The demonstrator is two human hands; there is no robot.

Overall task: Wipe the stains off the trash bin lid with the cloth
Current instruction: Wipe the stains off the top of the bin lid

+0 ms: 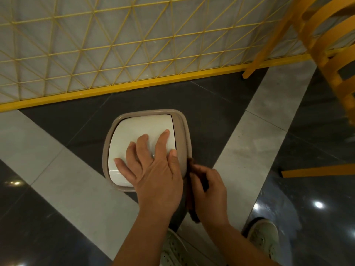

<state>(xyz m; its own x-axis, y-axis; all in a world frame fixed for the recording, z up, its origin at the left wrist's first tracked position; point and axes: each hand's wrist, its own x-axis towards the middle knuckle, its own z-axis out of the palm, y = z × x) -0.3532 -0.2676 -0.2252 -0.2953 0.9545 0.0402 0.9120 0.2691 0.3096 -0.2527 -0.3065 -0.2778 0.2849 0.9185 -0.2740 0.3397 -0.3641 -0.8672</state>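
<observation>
Lid [142, 129] glossy white, beige-rimmed, under flat left hand [153, 169]; right hand [209, 194] gripping brown cloth [192, 166].

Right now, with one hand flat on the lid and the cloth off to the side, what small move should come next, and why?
Probably bring the right hand with the brown cloth up onto the white lid. The cloth is at the bin's beige rim, not on the lid top, while the left hand lies flat on the lid, apparently steadying it.

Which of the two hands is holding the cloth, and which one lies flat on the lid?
The right hand grips the dark cloth at the bin's right edge. The left hand holds nothing; its fingers are spread flat on the white lid.
</observation>
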